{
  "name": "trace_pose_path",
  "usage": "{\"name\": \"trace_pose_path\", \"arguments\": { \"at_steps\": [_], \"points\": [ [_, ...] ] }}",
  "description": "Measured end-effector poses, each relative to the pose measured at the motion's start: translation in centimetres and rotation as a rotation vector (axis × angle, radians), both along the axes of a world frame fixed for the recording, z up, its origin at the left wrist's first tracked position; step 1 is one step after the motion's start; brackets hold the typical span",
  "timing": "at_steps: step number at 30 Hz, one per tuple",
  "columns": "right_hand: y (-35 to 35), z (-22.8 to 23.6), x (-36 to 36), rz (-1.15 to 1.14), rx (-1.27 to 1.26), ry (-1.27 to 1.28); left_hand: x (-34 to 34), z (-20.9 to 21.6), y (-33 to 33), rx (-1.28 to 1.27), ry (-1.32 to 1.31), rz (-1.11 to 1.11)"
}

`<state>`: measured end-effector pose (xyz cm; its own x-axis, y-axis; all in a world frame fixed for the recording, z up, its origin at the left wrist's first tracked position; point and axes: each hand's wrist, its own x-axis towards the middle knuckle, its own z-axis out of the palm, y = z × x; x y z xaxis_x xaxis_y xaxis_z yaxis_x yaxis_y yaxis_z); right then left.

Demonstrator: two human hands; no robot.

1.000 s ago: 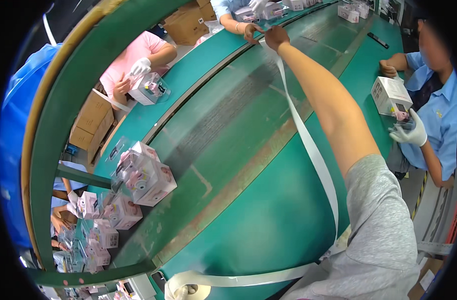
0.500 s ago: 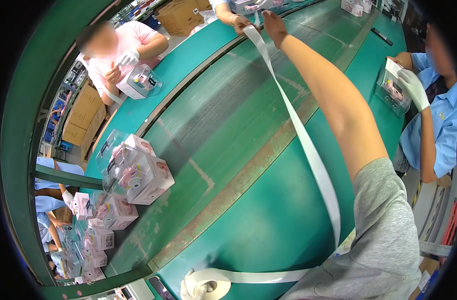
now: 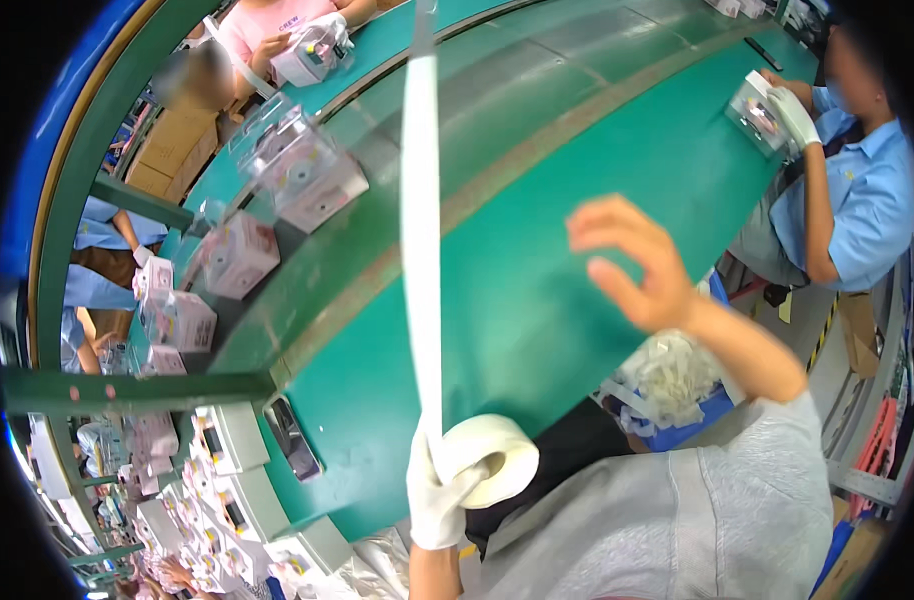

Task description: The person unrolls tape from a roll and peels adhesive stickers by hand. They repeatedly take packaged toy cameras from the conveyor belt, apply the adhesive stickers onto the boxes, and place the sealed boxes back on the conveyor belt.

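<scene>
My left hand [image 3: 435, 505], in a white glove, grips a roll of white tape [image 3: 517, 455] at the near table edge, its fingers wrapped about the roll's core. From there a long tape strip [image 3: 422, 230] runs up over the green table and belt to the top of the view; its far end is out of sight. My right hand [image 3: 642, 270] is bare and slightly blurred. It hangs above the table with fingers apart, holding nothing, well to the right of the strip.
A dark phone [image 3: 293, 440] lies left of the roll. Clear-topped pink-and-white boxes [image 3: 322, 190] line the belt's left side. White boxes [image 3: 239, 500] stand lower left. A blue bin [image 3: 677, 435] of crumpled film is at right. A co-worker in blue [image 3: 862, 200] handles a box.
My right hand has let go of the strip's far end and drawn back toward me. The strip now runs straight away from the roll. My view has turned, with more of the left side showing.
</scene>
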<state>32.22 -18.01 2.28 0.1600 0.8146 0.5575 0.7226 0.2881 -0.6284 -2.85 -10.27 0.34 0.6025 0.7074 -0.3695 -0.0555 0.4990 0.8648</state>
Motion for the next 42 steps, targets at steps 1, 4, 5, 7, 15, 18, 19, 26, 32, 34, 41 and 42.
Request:
{"name": "trace_pose_path", "arguments": {
  "at_steps": [1,4,5,7,15,18,19,26,32,34,41,42],
  "points": [
    [-2.2,-1.9,-2.8,-0.01,-0.039,0.145,-0.1,-0.2,-1.3,-0.028,-0.027,0.01],
    [-5.4,-6.1,-11.9,-0.014,-0.241,0.683,-0.8,-3.0,-4.1,0.136,0.109,-0.099],
    [-5.7,-6.7,-14.5,0.036,-0.287,0.699,-0.9,-3.4,-5.0,0.207,0.11,-0.095],
    [-7.2,-8.0,-17.9,0.134,-0.409,0.783,-1.9,-3.3,-6.3,0.148,0.083,-0.107],
    [-13.3,-8.0,-21.4,0.329,-0.497,1.064,-4.4,-1.8,-9.8,-0.072,-0.302,-0.194],
    [-15.0,-9.0,-23.0,0.28,-0.437,1.236,-5.8,-4.3,-11.0,-0.079,-0.347,-0.211],
    [-15.5,-9.3,-23.7,0.249,-0.419,1.266,-6.4,-4.6,-11.4,-0.149,-0.391,-0.238],
    [-18.6,-11.8,-27.5,0.243,-0.328,1.397,-9.7,-5.7,-15.2,-0.121,-0.32,-0.379],
    [-20.7,-13.5,-29.8,0.385,-0.334,1.231,-13.3,-6.2,-17.9,-0.01,-0.299,-0.426],
    [-21.3,-14.4,-30.8,0.448,-0.341,1.249,-15.0,-6.8,-18.6,0.027,-0.264,-0.475],
    [-22.7,-14.4,-34.6,0.67,-0.352,1.107,-19.6,-5.7,-21.2,0.005,-0.274,-0.37],
    [-22.6,-14.2,-34.9,0.773,-0.339,1.16,-21.3,-8.5,-21.2,-0.085,-0.191,-0.35]
  ]
}}
